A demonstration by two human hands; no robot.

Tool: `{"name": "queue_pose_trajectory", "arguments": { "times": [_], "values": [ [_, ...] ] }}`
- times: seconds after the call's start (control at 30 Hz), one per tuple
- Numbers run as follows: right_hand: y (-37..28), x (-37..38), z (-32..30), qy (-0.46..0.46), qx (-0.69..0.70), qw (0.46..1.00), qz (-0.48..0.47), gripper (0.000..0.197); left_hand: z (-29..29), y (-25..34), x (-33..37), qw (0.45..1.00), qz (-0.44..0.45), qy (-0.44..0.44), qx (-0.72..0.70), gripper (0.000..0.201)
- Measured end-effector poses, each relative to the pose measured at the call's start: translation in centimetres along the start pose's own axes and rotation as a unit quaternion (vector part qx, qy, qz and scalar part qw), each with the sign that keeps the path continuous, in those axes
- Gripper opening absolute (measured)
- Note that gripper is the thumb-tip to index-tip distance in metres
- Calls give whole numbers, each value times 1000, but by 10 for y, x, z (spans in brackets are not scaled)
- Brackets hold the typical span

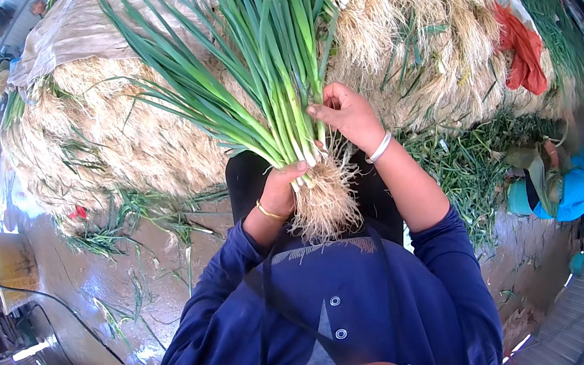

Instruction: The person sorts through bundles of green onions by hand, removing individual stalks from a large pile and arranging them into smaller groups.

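A bunch of green onions (283, 101) stands in front of my lap, with long green leaves fanning up and away and pale roots (325, 204) hanging toward me. My left hand (280, 192) is wrapped round the white stem ends, just above the roots. At the bunch's right side, my right hand (353, 117) is closed, its thumb and fingers pinching an outer stalk partway up. The fingertips of both hands are partly hidden by the stalks.
Large heaps of green onions, roots outward, lie ahead at left (111, 134) and right (419, 20). A red cloth or bag (518, 50) rests on the right heap. Leafy scraps (460, 172) litter the floor. Another person (572, 189) is at right; a black cable (87, 330) crosses the floor at left.
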State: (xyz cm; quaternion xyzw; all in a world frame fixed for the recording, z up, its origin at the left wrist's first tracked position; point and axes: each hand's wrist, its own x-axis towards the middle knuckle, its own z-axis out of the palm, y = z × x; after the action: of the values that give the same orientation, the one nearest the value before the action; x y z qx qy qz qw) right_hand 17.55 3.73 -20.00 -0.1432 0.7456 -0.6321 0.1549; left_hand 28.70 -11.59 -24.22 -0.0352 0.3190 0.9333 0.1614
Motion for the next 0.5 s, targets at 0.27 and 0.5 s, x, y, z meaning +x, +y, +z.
{"name": "queue_pose_trajectory", "arguments": {
  "times": [0.27,0.5],
  "values": [
    [37,-3,-3,117,-232,965,-16,22,6,2,-7,1000,3,2,19,50],
    [-5,-42,-16,134,-306,930,-155,18,13,-2,-8,995,33,84,53,42]
  ]
}}
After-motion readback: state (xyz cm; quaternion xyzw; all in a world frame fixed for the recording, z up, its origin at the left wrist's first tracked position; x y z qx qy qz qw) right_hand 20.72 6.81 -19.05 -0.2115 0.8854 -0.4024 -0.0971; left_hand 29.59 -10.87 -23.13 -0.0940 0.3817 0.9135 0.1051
